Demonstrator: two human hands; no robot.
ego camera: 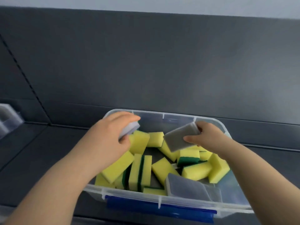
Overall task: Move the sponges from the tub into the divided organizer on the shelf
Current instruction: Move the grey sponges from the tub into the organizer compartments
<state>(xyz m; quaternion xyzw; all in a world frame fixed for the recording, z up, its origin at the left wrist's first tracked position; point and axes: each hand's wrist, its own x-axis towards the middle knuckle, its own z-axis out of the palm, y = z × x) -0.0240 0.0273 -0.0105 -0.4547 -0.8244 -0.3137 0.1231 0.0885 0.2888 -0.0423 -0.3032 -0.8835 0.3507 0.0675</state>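
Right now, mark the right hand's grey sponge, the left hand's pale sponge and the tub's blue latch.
grey sponge point(181, 138): head view, middle of its top face.
pale sponge point(131, 129): head view, its exposed end.
blue latch point(160, 210): head view, middle of the bar.

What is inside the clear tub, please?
Yellow-green sponges lie loose in the tub, grey ones at its near right. The left arm covers part of the pile; what lies underneath cannot be seen.

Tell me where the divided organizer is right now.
Head view, far left edge, partly cut off: the clear divided organizer sits on the dark shelf, well left of the sponge tub and apart from it.
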